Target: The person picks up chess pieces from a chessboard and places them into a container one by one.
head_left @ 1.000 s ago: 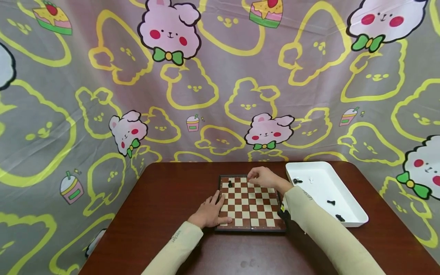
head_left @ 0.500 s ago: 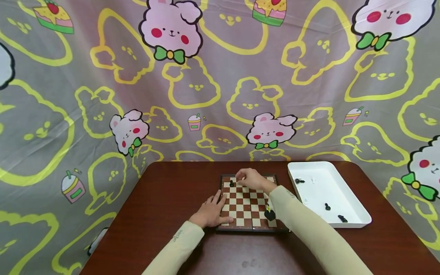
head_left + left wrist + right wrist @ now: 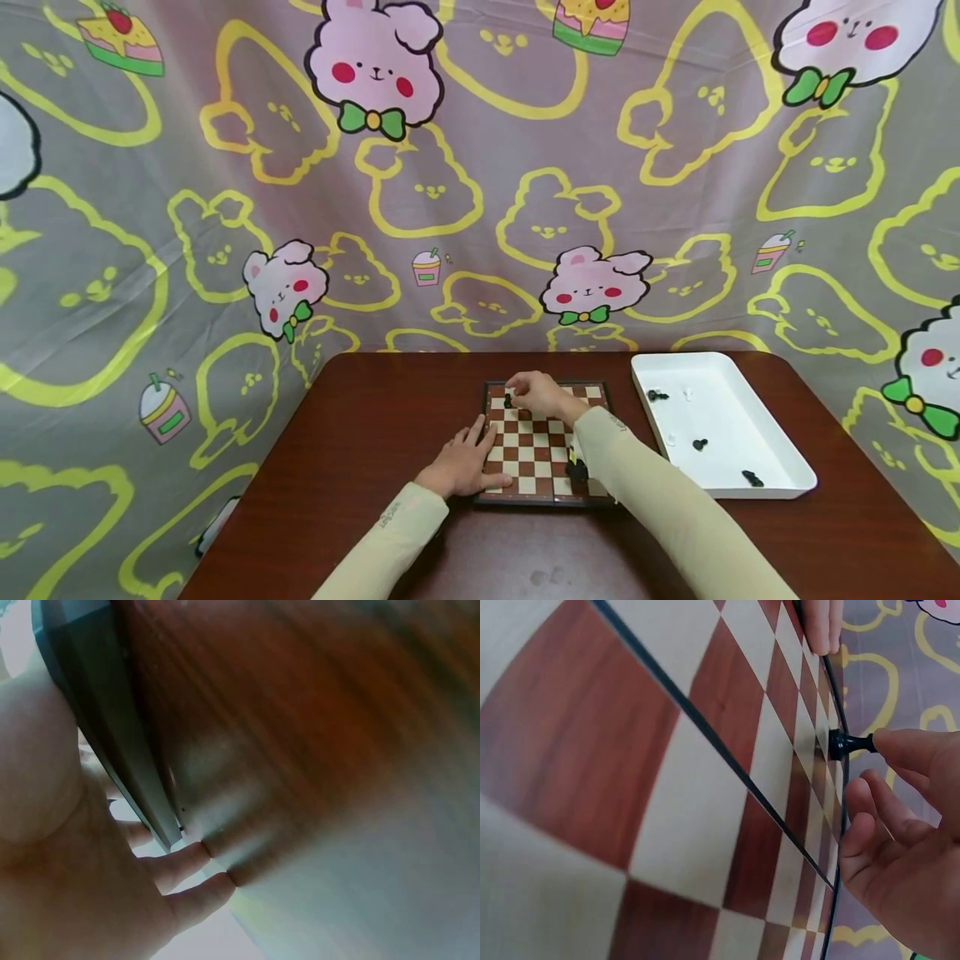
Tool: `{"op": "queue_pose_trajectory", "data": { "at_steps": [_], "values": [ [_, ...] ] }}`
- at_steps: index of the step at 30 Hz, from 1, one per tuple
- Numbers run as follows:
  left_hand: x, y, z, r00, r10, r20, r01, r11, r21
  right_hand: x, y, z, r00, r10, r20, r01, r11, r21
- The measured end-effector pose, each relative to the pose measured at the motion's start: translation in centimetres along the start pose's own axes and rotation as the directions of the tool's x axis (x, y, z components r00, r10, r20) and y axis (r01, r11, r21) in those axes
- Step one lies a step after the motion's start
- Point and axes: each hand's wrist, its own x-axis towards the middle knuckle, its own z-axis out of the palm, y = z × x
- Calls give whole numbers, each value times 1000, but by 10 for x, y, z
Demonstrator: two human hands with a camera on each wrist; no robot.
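Note:
A brown-and-cream chessboard (image 3: 532,479) with a dark rim lies on the table. One black chess piece (image 3: 841,744) with a wide base and slim neck stands near its far left corner. My right hand (image 3: 542,395) reaches over the board and pinches the top of this piece, hiding its head; the other fingers curl loosely below in the right wrist view. My left hand (image 3: 459,463) rests at the board's left edge, thumb lying over the squares and fingers spread. In the left wrist view, fingers (image 3: 199,894) extend straight beside the board's dark side (image 3: 120,727).
To the right of the board stands a white tray (image 3: 776,433) holding loose pieces, among them a black piece (image 3: 700,445), another black piece (image 3: 753,478) and small white ones. A patterned curtain (image 3: 480,208) hangs behind the brown table (image 3: 390,408).
My right hand has moved left across the board to the black chess piece, which stays on its square. The left hand has kept its place at the board's edge.

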Motion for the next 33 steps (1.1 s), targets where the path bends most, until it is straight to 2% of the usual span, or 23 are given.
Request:
{"op": "queue_pose_trajectory", "data": {
  "at_steps": [7, 14, 23, 29, 33],
  "values": [
    [0, 2, 1, 1000, -3, 6, 3, 1000, 19, 2, 6, 7, 1000, 8, -10, -9, 999, -31],
    [0, 5, 2, 1000, 2, 15, -3, 1000, 20, -2, 9, 10, 999, 39, -18, -39, 999, -7],
    [3, 5, 4, 1000, 11, -1, -11, 999, 38, -2, 11, 11, 997, 34, -75, -36, 999, -33],
    [0, 3, 2, 1000, 9, -10, -9, 1000, 29, -8, 7, 5, 998, 31, -57, -33, 999, -26],
    [-3, 1, 1, 1000, 5, -14, -4, 1000, 24, -16, 4, -6, 999, -11, -33, 11, 1000, 4]
  ]
}}
